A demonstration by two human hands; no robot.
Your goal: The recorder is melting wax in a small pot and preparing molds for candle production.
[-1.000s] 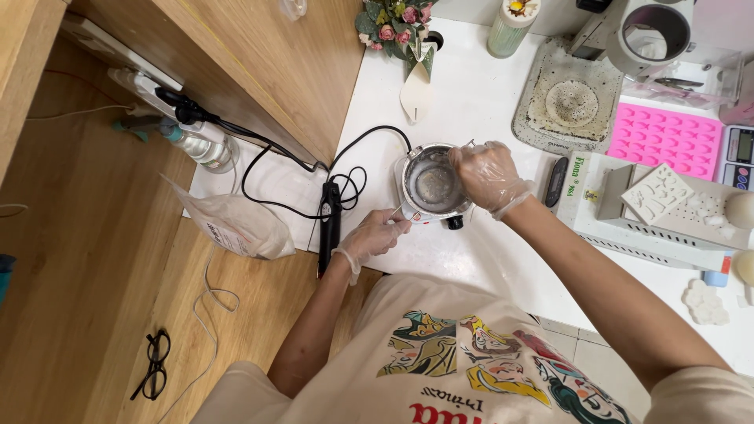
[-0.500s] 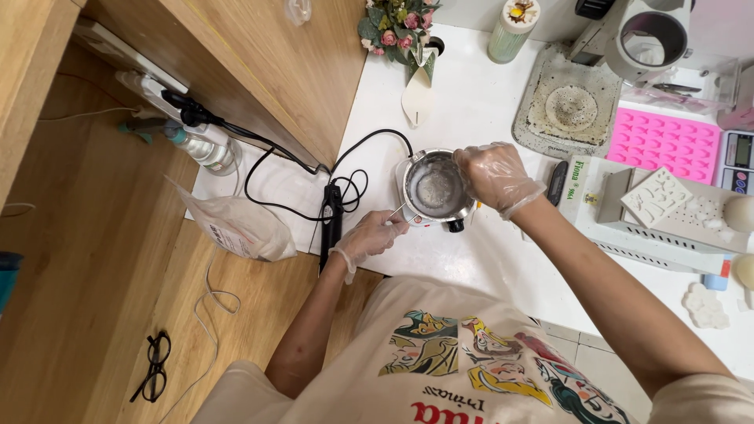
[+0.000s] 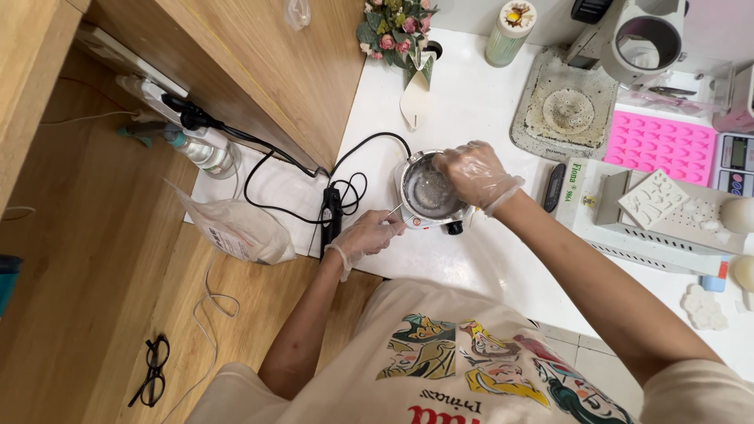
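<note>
Steel and shallow, a small melting pot (image 3: 428, 191) sits on a little electric heater base on the white tabletop (image 3: 471, 102), directly in front of the person. The left hand (image 3: 369, 234), in a thin clear glove, is closed around the pot's thin wire handle (image 3: 395, 210) at its near left edge. The right hand (image 3: 471, 174), also gloved, is curled over the pot's right rim with fingers bent down toward the inside; whether it grips anything cannot be told.

Judging from this, the main risk is heat: thin plastic gloves so close to a warmed pot could soften or let a burn through. A pull on the thin handle could also tip the pot off its base and spill the pale residue inside.

Just left of the left hand lies a black tool (image 3: 330, 218), its black cable (image 3: 275, 169) looping behind the pot and running to a power strip; a snag there could drag things over. Farther left sit a clear bag of white powder (image 3: 236, 226) and a plastic bottle (image 3: 200, 149). Beyond the right hand are a speckled grey tray (image 3: 567, 110), a pink silicone mould (image 3: 661, 143) and white moulded shapes (image 3: 656, 198). Behind the pot stand small pink flowers (image 3: 393, 23). Black glasses (image 3: 153, 369) lie on the wooden floor, well away.
</note>
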